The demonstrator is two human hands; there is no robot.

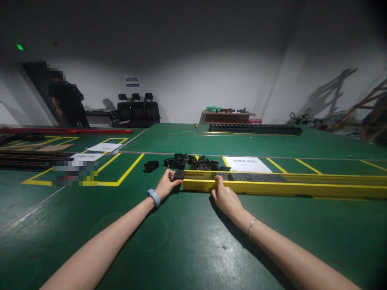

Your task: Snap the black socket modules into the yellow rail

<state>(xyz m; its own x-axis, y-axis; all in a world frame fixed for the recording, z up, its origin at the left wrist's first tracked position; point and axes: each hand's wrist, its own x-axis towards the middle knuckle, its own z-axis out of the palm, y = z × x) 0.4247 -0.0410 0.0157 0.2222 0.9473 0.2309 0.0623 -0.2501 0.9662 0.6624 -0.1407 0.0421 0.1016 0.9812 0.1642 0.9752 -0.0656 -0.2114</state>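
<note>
A long yellow channel (pixel 272 188) lies across the green table, running off to the right. Dark modules with socket-like holes (pixel 256 177) sit inside it. At the channel's left end, my left hand (pixel 165 186) pinches a small black block (pixel 179 175) between thumb and fingers. My right hand (pixel 225 196) is closed at the channel's near wall, its index finger reaching over the edge onto a dark module inside. Whatever its curled fingers hold, if anything, is hidden. Behind the channel's left end lies a pile of black parts (pixel 205 164).
White paper signs (pixel 248 164) lie on the green table (pixel 175 241), marked with yellow tape. Dark rails (pixel 254 129) lie at the back, others at the left (pixel 27 159). A person (pixel 68 100) stands at the far left, near black seats (pixel 137 110).
</note>
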